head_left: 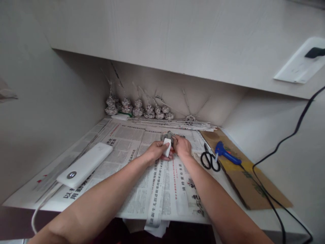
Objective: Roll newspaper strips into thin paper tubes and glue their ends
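Note:
My left hand (155, 151) is closed, its thumb pressing a small flat white piece (167, 145), whose material I cannot make out. Just beyond it is a lumpy grey, clay-like mass (167, 135). Fingers of my right hand (183, 145) are curled against the right side of this mass, partly hiding it. Both hands meet over the newspaper (137, 176) spread across the work surface.
Several woven paper gourds (149, 111) stand along the back wall, behind a bundle of thin paper rods (175, 124). At right are black-handled scissors (210, 160) and a blue glue gun (227, 154) on cardboard (264, 193). A white power bank (88, 162) lies at left.

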`<state>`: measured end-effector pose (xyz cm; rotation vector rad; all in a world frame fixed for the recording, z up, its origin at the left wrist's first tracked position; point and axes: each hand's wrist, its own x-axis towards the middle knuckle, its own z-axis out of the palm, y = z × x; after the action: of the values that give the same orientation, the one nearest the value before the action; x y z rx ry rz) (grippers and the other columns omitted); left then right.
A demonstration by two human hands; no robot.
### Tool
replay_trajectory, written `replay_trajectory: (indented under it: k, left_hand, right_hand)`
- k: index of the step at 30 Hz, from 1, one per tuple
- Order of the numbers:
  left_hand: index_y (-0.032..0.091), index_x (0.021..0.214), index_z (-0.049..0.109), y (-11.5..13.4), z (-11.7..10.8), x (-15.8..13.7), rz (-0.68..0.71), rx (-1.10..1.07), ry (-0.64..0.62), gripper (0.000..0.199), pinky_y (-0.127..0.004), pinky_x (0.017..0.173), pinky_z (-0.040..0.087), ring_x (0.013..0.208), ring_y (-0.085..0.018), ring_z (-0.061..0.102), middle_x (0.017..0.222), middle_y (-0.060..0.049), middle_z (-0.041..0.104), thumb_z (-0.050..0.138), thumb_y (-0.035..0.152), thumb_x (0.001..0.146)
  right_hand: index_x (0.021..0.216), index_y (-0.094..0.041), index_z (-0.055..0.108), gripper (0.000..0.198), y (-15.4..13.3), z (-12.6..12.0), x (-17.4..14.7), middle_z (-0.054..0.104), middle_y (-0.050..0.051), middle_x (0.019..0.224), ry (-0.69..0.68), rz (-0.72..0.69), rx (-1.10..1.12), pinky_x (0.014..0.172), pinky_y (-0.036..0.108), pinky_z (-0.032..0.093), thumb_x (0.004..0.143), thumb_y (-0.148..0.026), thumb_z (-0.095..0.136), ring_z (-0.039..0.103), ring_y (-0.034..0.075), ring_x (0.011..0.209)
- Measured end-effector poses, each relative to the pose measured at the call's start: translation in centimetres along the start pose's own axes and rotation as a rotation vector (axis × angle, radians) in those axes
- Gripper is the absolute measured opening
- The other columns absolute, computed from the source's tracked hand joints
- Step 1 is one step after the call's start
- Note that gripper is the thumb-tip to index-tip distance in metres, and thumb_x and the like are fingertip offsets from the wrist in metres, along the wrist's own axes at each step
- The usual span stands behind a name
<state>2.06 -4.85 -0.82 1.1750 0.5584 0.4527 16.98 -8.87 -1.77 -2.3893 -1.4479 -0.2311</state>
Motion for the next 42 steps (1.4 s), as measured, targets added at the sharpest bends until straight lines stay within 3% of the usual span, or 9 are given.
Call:
replay_trajectory:
  k: [5,11,15,19,23,27,31,34,42]
  left_hand:
    - [0.009,0.086,0.059,-0.2,-0.1,0.2,-0.016,0.022,0.012,0.028,-0.024,0.053,0.053,0.056,-0.015,0.064,0.064,-0.008,0.064,0.054,0.036,0.084]
    - [0.009,0.087,0.059,0.0,0.0,0.0,-0.004,0.038,0.010,0.031,-0.023,0.050,0.052,0.054,-0.014,0.062,0.063,-0.007,0.063,0.055,0.040,0.083]
    - [0.009,0.086,0.060,0.3,0.0,-0.1,0.014,0.038,0.013,0.036,-0.023,0.048,0.051,0.053,-0.013,0.061,0.062,-0.006,0.062,0.057,0.044,0.080]
    - [0.010,0.085,0.060,0.4,-0.1,-0.1,0.035,0.032,0.043,0.038,-0.022,0.047,0.049,0.052,-0.013,0.061,0.061,-0.005,0.062,0.059,0.046,0.078]
    - [0.010,0.084,0.060,0.5,-0.1,0.0,0.053,0.035,0.096,0.039,-0.022,0.046,0.049,0.051,-0.013,0.060,0.060,-0.005,0.062,0.059,0.048,0.077]
    - [0.010,0.082,0.060,0.6,-0.1,-0.1,0.091,0.043,0.108,0.039,-0.023,0.048,0.049,0.051,-0.012,0.060,0.061,-0.005,0.062,0.059,0.049,0.076]
    - [0.010,0.083,0.060,0.6,-0.2,-0.1,0.115,0.077,0.096,0.040,-0.022,0.049,0.049,0.053,-0.012,0.060,0.065,-0.007,0.064,0.059,0.049,0.076]
    - [0.010,0.082,0.061,0.5,-0.1,-0.1,0.122,0.103,0.084,0.042,-0.023,0.050,0.049,0.052,-0.012,0.059,0.065,-0.007,0.064,0.060,0.051,0.074]
    - [0.011,0.084,0.063,0.4,-0.2,-0.1,0.127,0.098,0.060,0.043,-0.022,0.049,0.047,0.053,-0.012,0.059,0.062,-0.006,0.062,0.061,0.052,0.073]
  right_hand:
    - [0.090,-0.023,0.068,0.054,0.0,0.2,0.2,0.069,0.008,0.086,-0.014,0.031,0.011,0.062,0.028,0.034,0.092,-0.053,0.023,0.061,0.019,0.074]
    - [0.094,-0.019,0.064,0.036,0.5,0.3,-0.3,0.067,0.009,0.089,0.045,-0.037,0.047,0.067,0.027,0.036,0.093,-0.037,0.032,0.059,0.019,0.079]
    - [0.111,-0.022,0.057,0.029,0.6,-0.1,-0.8,0.066,0.005,0.088,0.080,-0.119,0.254,0.066,0.025,0.038,0.089,-0.030,0.040,0.058,0.017,0.074]
    - [0.122,-0.022,0.050,0.044,0.6,-1.2,-0.9,0.062,0.000,0.071,0.122,-0.098,0.420,0.061,0.025,0.038,0.081,-0.038,0.053,0.055,0.016,0.063]
    - [0.103,-0.018,0.064,0.037,0.4,-2.6,-0.4,0.059,0.000,0.062,0.176,-0.059,0.620,0.059,0.026,0.038,0.082,-0.045,0.049,0.051,0.015,0.057]
    - [0.072,-0.016,0.069,0.041,0.0,-3.4,-0.2,0.060,0.002,0.061,-0.102,-0.048,0.927,0.056,0.025,0.038,0.078,-0.053,0.052,0.050,0.014,0.057]
    - [0.077,-0.014,0.069,0.040,-0.6,-3.5,-0.7,0.058,-0.001,0.059,-0.430,0.025,1.204,0.050,0.022,0.035,0.070,-0.052,0.063,0.047,0.010,0.052]
    - [0.085,-0.014,0.070,0.039,-0.9,-3.4,-0.9,0.056,-0.002,0.057,-0.462,0.069,1.281,0.047,0.021,0.033,0.066,-0.048,0.069,0.047,0.009,0.051]
    - [0.075,-0.014,0.069,0.034,-0.9,-3.9,-0.7,0.049,-0.003,0.051,-0.455,0.071,1.294,0.039,0.020,0.023,0.068,-0.047,0.068,0.038,0.007,0.045]
